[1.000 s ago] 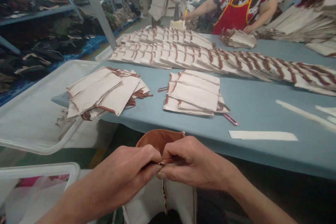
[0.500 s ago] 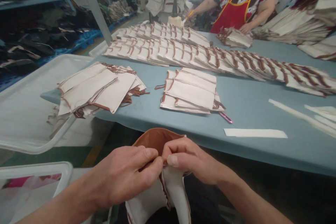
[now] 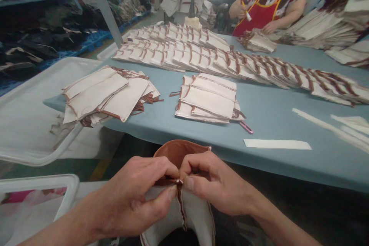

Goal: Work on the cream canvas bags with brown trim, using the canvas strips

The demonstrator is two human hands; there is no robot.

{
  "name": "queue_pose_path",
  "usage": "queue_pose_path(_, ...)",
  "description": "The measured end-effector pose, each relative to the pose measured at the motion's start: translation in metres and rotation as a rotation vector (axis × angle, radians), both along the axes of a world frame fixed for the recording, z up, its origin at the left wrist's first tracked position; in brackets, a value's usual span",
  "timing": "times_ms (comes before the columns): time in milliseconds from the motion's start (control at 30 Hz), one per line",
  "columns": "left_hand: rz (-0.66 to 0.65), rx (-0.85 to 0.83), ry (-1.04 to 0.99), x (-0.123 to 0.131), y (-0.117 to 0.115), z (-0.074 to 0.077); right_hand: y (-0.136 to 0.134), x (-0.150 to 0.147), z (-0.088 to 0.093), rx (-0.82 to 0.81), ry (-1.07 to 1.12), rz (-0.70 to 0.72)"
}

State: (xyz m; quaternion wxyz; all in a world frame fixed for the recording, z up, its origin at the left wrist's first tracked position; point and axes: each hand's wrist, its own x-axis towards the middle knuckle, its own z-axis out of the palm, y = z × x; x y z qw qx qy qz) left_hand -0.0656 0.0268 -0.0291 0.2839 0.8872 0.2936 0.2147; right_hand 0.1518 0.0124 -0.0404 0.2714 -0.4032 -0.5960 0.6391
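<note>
Hanging just below the near edge of the blue-grey table (image 3: 273,111), in front of the body and clear of the tabletop, a cream cloth pouch (image 3: 196,215) with brown trim is held by both hands. The left hand (image 3: 135,196) and the right hand (image 3: 210,184) are closed narrowly on the pouch's brown-edged seam. Thumbs and forefingers are brought together at a small metal piece (image 3: 179,181), with the knuckles all but touching; what kind of piece it is cannot be made out. A slip is judged the chief risk: the piece is tiny and is gripped by fingertips alone, so it could be let go if more pull were given by one hand than the other. The brown trim could also be puckered or torn from the cream cloth where it is strained. Since the pouch is not supported from below, it could be dropped toward the floor or the white bin (image 3: 40,179) at the near left if the grip were loosened. The pouch's long axis is laid roughly near to far, tipped downward toward the person: the brown-lined mouth (image 3: 175,150) is pointed away, toward the table, and the other end is hidden past the lower edge of the picture. On the table, well apart from the hands, a left stack (image 3: 106,94) and a middle stack (image 3: 209,100) of like pouches are laid, with a pink tool (image 3: 246,127) and a white strip (image 3: 276,144) to the right. Farther off, overlapping rows (image 3: 230,59) are spread, and another person in a red apron (image 3: 259,11) is seen at the far right.
</note>
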Motion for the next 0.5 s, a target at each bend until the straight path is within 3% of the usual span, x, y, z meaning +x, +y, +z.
queue_pose_path(133,0.022,-0.078,0.008,0.0016,0.0009,-0.0007,0.0001,0.0035,-0.0019,0.031,-0.047,0.037)
queue_pose_path(300,0.030,-0.098,0.008,0.0018,0.0028,-0.0065,-0.0029,0.0002,-0.0035,0.267,-0.180,-0.056)
queue_pose_path(500,0.019,-0.139,0.063,0.0053,0.0095,0.0009,-0.0059,0.0015,-0.0034,0.506,-0.294,-0.120)
